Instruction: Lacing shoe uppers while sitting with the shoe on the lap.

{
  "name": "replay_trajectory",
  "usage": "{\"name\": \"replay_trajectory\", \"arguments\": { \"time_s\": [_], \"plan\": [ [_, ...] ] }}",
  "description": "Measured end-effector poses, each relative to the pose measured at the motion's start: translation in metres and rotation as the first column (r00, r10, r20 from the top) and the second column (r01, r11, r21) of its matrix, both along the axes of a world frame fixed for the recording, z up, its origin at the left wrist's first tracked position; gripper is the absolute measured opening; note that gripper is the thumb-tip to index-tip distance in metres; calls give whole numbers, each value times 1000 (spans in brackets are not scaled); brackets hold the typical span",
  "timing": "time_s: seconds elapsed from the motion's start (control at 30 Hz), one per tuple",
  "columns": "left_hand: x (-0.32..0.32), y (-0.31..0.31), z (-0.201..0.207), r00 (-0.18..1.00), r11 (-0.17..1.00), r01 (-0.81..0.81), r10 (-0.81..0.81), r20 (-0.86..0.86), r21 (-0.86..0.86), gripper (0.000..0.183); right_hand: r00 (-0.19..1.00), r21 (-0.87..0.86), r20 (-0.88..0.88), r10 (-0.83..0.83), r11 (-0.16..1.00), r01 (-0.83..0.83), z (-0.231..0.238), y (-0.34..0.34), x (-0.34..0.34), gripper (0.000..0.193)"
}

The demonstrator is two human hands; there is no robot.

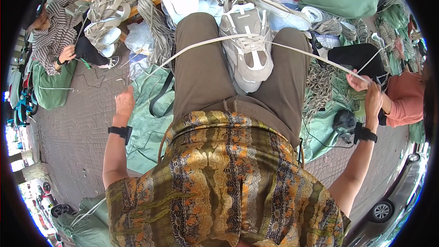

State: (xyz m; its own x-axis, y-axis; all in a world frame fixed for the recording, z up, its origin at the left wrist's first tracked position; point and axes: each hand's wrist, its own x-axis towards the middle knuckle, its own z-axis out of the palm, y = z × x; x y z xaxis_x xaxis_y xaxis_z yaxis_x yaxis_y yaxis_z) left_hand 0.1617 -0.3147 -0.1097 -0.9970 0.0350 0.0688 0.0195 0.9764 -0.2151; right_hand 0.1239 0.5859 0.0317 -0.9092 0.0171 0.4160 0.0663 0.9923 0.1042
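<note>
Between my knees rests a grey-beige sneaker (247, 48), toe toward me, with another shoe partly hidden beneath it. A long flat pale shoelace (196, 45) comes out of its eyelets to both sides. On the right it runs straight and taut to my right hand (373, 99), whose fingers pinch it well out beyond my knee. The left length arcs over my thigh toward my left hand (124, 103), which is closed, fingers curled, around the lace's thin far end. Both hands are held wide apart, away from the sneaker.
Stacked shoes (178, 0) and a bundle of laces (157, 32) lie beyond my knees. Green sheeting (146, 110) covers ground beside me. Loose laces (322, 82) lie right. A striped-sleeved person (55, 32) works at left; a pink-sleeved person's hand (357, 81) is close to my right hand.
</note>
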Motion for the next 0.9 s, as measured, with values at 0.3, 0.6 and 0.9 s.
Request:
{"name": "replay_trajectory", "arguments": {
  "time_s": [0.3,0.6,0.9],
  "plan": [
    [70,-41,-37,979,970,-195,184,83,147,9,971,-156,142,-192,965,213,-29,50,65,21],
    [97,-50,-54,943,923,-333,324,77,193,9,926,-216,174,-336,904,368,-52,65,142,17],
    [121,-58,-87,954,924,-299,280,109,239,21,866,-130,143,-480,858,497,-76,59,168,20]
  ]
}}
